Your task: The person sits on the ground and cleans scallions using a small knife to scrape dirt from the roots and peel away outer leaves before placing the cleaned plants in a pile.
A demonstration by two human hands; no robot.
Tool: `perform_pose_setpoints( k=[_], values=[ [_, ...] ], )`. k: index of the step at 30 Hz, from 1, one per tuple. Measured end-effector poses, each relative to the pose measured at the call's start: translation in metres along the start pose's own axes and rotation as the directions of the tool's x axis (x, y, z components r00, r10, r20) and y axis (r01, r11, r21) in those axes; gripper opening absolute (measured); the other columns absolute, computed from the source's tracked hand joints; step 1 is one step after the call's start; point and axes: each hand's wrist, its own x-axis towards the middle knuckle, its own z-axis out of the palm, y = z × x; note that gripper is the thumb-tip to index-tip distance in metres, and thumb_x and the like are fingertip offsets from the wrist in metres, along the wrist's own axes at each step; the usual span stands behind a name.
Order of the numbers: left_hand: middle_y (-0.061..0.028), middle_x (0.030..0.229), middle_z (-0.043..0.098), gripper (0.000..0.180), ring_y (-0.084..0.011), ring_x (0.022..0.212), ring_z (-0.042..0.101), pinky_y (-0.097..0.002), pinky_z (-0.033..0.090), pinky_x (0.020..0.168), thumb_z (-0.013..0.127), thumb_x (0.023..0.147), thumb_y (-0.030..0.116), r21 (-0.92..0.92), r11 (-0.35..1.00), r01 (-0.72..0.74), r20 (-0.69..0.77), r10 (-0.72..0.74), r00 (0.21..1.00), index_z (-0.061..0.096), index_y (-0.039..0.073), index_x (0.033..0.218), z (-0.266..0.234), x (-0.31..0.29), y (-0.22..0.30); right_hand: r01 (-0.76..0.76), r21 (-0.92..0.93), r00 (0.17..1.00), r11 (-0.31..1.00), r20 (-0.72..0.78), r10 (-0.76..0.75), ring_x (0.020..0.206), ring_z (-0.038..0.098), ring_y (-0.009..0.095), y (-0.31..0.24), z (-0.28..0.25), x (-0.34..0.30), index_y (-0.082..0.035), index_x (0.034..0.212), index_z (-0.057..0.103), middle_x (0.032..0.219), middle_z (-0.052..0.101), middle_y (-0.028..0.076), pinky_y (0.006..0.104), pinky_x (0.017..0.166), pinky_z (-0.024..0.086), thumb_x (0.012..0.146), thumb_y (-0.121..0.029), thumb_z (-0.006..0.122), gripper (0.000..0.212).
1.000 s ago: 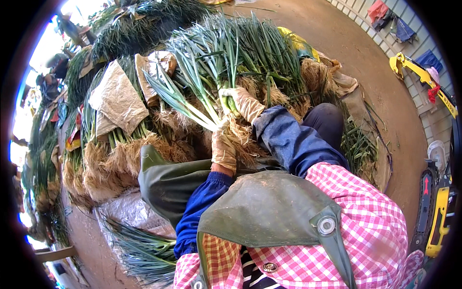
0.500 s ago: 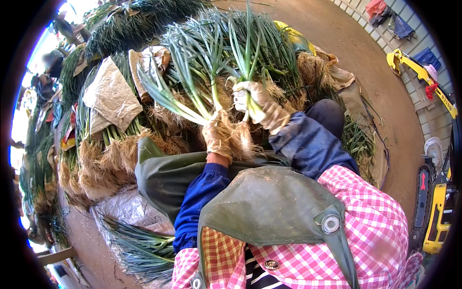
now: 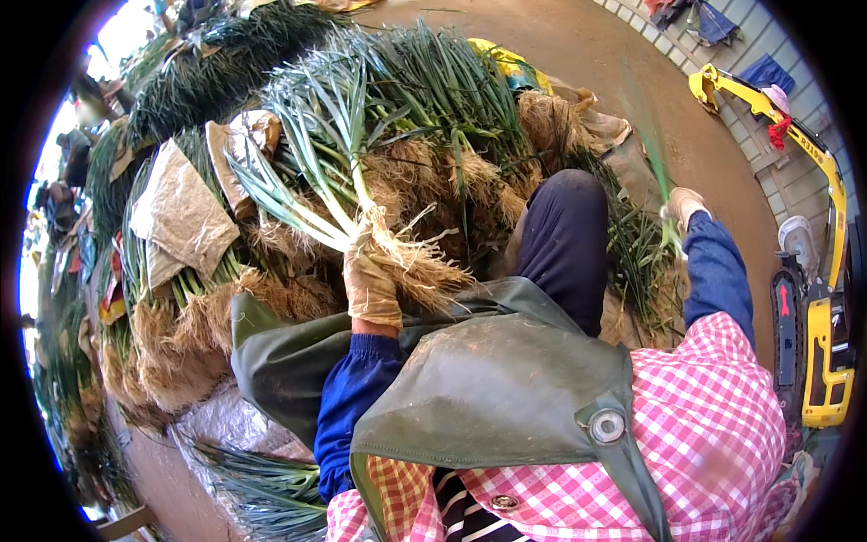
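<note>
My left hand (image 3: 368, 287), in a dirty tan glove, is closed round the white stems of a few green onions (image 3: 339, 226). Their leaves fan up and to the left, and their pale, stringy roots (image 3: 424, 271) hang out to the right over my lap. Out to the far right my right hand (image 3: 686, 208), also gloved, is closed on some green onion leaves (image 3: 652, 140), smeared by motion; its fingertips are partly hidden. Below that hand lies a litter of loose green leaves (image 3: 637, 262). A big heap of green onions (image 3: 433, 90), roots toward me, rises just beyond my knees.
Brown sheets of sacking (image 3: 185, 212) cover part of the heap at left. More green onions (image 3: 262, 483) lie on plastic sheeting (image 3: 221, 425) at lower left. A yellow toy-like excavator (image 3: 826, 361) stands at the right by a tiled wall (image 3: 754, 135).
My right hand has swung from beside the left hand out to the far right with the leaves. The left hand still grips its green onions. The view has shifted slightly right.
</note>
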Motion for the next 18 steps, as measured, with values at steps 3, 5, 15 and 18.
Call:
perform_pose_setpoints(
  k=[3,5,15,18],
  values=[
    [-0.0097,0.098,0.064,0.034,-0.0161,0.076,0.06,-0.0287,0.051,0.065,0.05,0.094,0.02,0.021,0.998,-0.064,0.088,0.062,0.994,0.055,-0.002,0.12,-0.004,-0.009,-0.004,0.117,0.601,0.993,0.791,-0.093,-0.077,0.068,0.061,0.022,-0.068,-0.044,-0.011,-0.006,0.098,0.065,0.075,0.064,0.009,0.0318,0.062,0.05,0.085,-0.024,0.057,0.023],
    [-0.0093,0.096,0.063,0.033,-0.0165,0.076,0.06,-0.0291,0.051,0.065,0.051,0.094,0.021,-0.123,0.992,0.03,-0.048,-0.036,0.998,0.056,-0.001,0.119,-0.013,-0.011,0.001,0.515,0.816,0.843,0.263,-0.426,-0.328,0.08,0.061,0.019,-0.158,-0.09,-0.025,-0.006,0.1,0.065,0.092,0.064,0.007,0.0293,0.069,0.053,0.085,-0.015,0.059,0.018],
    [-0.0099,0.103,0.063,0.034,-0.0213,0.085,0.061,-0.032,0.052,0.077,0.047,0.093,0.02,-0.138,0.968,0.211,0.215,-0.179,0.96,0.053,0.001,0.121,0.007,-0.081,0.043,-0.695,0.593,0.317,-0.407,-0.256,-0.913,0.069,0.06,0.023,-0.48,-0.164,-0.13,0.003,0.1,0.053,0.085,0.06,0.011,0.0318,0.064,0.053,0.094,-0.034,0.053,0.037],
    [-0.0048,0.085,0.063,0.036,-0.0129,0.063,0.055,-0.0252,0.046,0.056,0.055,0.088,0.018,0.139,0.981,0.134,-0.085,-0.123,0.989,0.057,0.0,0.118,0.046,-0.114,0.058,-0.667,0.401,0.547,-0.628,-0.309,-0.778,0.072,0.064,0.025,-0.506,-0.169,-0.106,0.0,0.101,0.05,0.084,0.06,0.012,0.0322,0.056,0.057,0.094,-0.023,0.053,0.024]
  ],
)
